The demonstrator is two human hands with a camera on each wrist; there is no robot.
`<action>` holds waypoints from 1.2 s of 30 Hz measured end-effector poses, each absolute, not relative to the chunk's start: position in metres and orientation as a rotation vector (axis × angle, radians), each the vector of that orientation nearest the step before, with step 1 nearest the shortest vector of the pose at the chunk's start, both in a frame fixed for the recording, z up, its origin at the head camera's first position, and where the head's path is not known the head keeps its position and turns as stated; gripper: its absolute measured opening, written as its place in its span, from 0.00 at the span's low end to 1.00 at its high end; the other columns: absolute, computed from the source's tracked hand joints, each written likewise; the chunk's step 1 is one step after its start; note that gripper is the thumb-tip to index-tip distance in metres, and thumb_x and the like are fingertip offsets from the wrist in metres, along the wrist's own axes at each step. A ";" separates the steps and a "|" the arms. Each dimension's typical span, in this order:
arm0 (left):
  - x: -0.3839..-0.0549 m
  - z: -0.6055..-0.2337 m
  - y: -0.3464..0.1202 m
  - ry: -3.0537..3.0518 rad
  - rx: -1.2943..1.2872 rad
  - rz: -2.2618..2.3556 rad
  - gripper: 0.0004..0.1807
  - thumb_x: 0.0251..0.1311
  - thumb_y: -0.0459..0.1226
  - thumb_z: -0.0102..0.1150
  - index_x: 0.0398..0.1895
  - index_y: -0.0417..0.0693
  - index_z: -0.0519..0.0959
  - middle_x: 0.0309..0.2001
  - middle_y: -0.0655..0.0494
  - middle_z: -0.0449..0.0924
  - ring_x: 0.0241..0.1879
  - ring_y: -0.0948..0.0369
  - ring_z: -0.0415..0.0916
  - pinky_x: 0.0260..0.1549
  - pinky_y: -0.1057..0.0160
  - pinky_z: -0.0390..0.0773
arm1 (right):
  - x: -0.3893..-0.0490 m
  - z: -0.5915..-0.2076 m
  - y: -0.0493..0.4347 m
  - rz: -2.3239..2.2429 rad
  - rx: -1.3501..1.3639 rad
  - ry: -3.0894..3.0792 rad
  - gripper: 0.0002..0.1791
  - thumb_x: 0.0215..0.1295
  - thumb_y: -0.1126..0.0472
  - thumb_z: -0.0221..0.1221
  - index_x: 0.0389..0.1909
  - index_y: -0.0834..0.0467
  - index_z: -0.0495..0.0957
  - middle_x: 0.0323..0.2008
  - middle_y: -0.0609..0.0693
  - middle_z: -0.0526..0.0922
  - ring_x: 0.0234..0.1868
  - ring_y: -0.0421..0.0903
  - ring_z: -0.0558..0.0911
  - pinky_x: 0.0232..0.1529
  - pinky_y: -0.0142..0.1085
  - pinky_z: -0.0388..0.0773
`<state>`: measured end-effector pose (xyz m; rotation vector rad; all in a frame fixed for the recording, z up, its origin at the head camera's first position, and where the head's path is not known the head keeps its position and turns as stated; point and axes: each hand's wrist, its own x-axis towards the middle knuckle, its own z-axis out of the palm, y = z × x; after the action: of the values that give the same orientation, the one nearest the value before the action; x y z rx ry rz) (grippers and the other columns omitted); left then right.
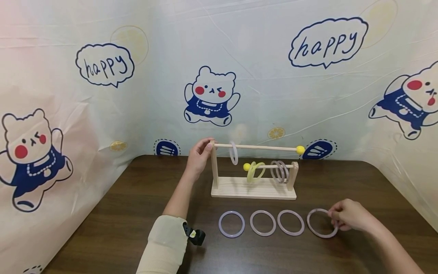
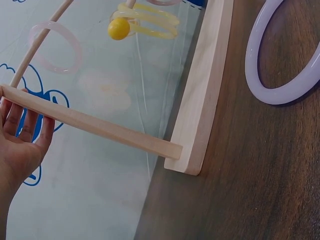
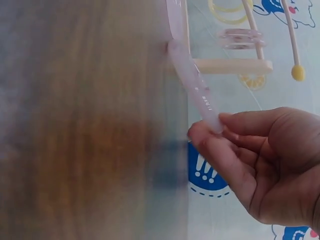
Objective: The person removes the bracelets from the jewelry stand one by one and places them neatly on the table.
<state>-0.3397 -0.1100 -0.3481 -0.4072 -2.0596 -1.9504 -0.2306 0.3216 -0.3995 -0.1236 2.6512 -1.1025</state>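
Locate the mauve ring (image 3: 192, 80) at 4 o'clock from the wooden rack (image 1: 253, 189), pinched at the 3 o'clock rim by the right hand (image 1: 352, 215). Note the rack, gripped near the top of the 10 o'clock post (image 1: 214, 167) by the left hand (image 1: 199, 158). Treat the ring as likely light, rigid, smooth and possibly brittle. Hold lightly by one rim section; avoid knocks.

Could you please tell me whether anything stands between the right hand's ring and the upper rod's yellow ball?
Nothing visible does; the way from the ring, pinched in the right hand, to the ball looks open.
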 end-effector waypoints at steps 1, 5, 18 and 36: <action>-0.340 -0.348 -0.110 -2.057 -0.409 -1.952 0.18 0.67 0.39 0.48 0.54 0.37 0.72 0.49 0.44 0.77 0.46 0.55 0.75 0.48 0.56 0.73 | -0.231 -0.399 0.321 -1.068 -0.118 2.673 0.06 0.60 0.70 0.54 0.31 0.69 0.79 0.20 0.51 0.79 0.22 0.45 0.78 0.22 0.37 0.78; -0.341 -0.349 -0.110 -2.054 -0.413 -1.954 0.19 0.68 0.39 0.47 0.55 0.34 0.71 0.49 0.43 0.77 0.45 0.56 0.75 0.47 0.58 0.73 | -0.231 -0.396 0.318 -1.007 -0.087 2.709 0.05 0.58 0.70 0.56 0.28 0.67 0.80 0.18 0.51 0.79 0.20 0.45 0.78 0.20 0.37 0.78; -0.341 -0.350 -0.111 -2.058 -0.413 -1.948 0.17 0.67 0.39 0.48 0.53 0.39 0.73 0.48 0.45 0.78 0.46 0.55 0.75 0.46 0.58 0.73 | -0.231 -0.397 0.317 -0.932 -0.014 2.740 0.05 0.52 0.72 0.57 0.21 0.63 0.79 0.14 0.50 0.76 0.16 0.43 0.77 0.18 0.35 0.76; -0.341 -0.349 -0.111 -2.049 -0.424 -1.956 0.17 0.67 0.39 0.48 0.54 0.37 0.72 0.48 0.43 0.77 0.46 0.55 0.75 0.49 0.56 0.73 | -0.233 -0.399 0.319 -0.822 -0.009 2.764 0.08 0.52 0.69 0.61 0.17 0.60 0.78 0.12 0.49 0.74 0.14 0.42 0.76 0.17 0.35 0.75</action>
<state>-0.3412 -0.1107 -0.3492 -0.4236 -2.0489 -1.9557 -0.2334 0.3186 -0.3993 -0.0085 2.7638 -0.8216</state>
